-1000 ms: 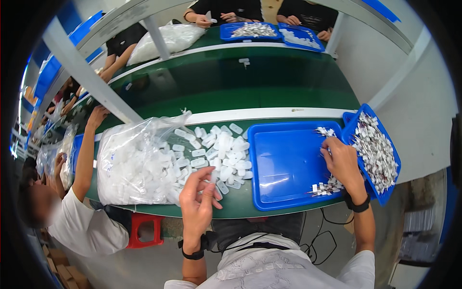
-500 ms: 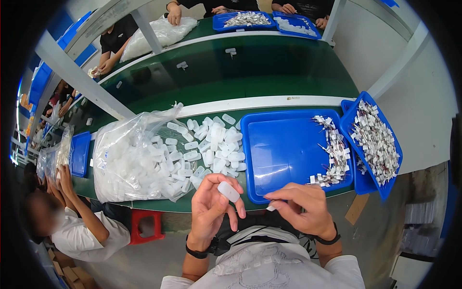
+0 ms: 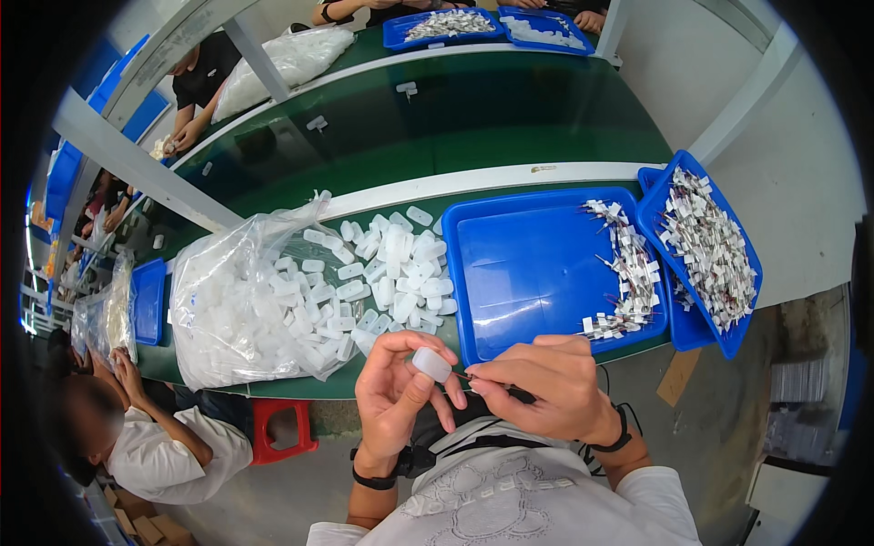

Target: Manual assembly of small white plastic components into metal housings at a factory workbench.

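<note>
My left hand (image 3: pixel 393 393) grips a small white plastic case (image 3: pixel 431 364) with rounded ends between thumb and fingers. Close on its right, my right hand (image 3: pixel 553 387) pinches a thin dark wired piece (image 3: pixel 462 375) that reaches toward the case's edge. Fingers hide most of that piece, and I cannot tell whether it enters the case. Beyond my hands lies a blue tray (image 3: pixel 519 273) with small wired parts (image 3: pixel 633 273) bearing white tabs along its right side. A loose pile of similar white cases (image 3: pixel 401 259) spreads to the tray's left.
An open clear bag (image 3: pixel 223 305) full of white cases lies at left. Tilted blue trays (image 3: pixel 728 338) at right hold more wired parts. Behind a white rail (image 3: pixel 496 179) runs a green belt (image 3: pixel 382 136). A co-worker (image 3: pixel 177 446) sits left beside a red stool (image 3: pixel 280 429).
My right hand has moved left, bringing the wired piece up to the case. The left hand still grips the case, now turned slightly. Across the belt, a co-worker's hand has left the bag.
</note>
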The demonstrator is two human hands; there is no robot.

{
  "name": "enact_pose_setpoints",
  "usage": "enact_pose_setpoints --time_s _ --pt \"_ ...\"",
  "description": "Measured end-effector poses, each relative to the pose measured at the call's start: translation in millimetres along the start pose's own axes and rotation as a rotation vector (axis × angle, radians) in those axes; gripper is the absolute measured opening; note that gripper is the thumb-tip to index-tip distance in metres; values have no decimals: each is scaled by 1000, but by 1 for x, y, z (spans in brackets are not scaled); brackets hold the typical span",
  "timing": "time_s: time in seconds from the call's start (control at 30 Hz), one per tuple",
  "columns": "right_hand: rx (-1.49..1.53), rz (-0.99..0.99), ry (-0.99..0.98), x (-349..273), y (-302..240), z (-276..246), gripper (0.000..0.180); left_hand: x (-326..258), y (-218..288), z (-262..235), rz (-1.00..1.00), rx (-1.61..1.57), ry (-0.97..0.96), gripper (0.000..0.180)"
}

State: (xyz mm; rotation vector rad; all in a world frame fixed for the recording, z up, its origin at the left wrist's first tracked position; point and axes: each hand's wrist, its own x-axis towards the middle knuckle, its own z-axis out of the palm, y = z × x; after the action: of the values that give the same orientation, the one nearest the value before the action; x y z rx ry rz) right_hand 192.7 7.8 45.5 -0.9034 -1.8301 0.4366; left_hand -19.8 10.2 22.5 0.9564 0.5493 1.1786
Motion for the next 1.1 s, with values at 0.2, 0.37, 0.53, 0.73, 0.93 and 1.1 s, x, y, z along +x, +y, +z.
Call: enact_pose_setpoints --time_s 0.2,0.37,0.53,0.73,0.93,1.1 --pt "-33 -4 -51 0 3 -1 14 -1 -1 1 4 45 1 28" --pt "-71 10 -104 0 2 -5 14 -1 1 6 71 212 52 27" --pt "-24 -15 -77 -3 9 -6 17 2 16 14 282 679 32 29" --pt "17 19 -81 -3 9 -7 19 0 23 19 380 784 49 35" --pt "8 26 -26 -6 4 -6 15 0 16 16 269 734 18 31" --pt "-96 -43 -12 -1 1 -4 18 -8 3 8 101 495 93 27"
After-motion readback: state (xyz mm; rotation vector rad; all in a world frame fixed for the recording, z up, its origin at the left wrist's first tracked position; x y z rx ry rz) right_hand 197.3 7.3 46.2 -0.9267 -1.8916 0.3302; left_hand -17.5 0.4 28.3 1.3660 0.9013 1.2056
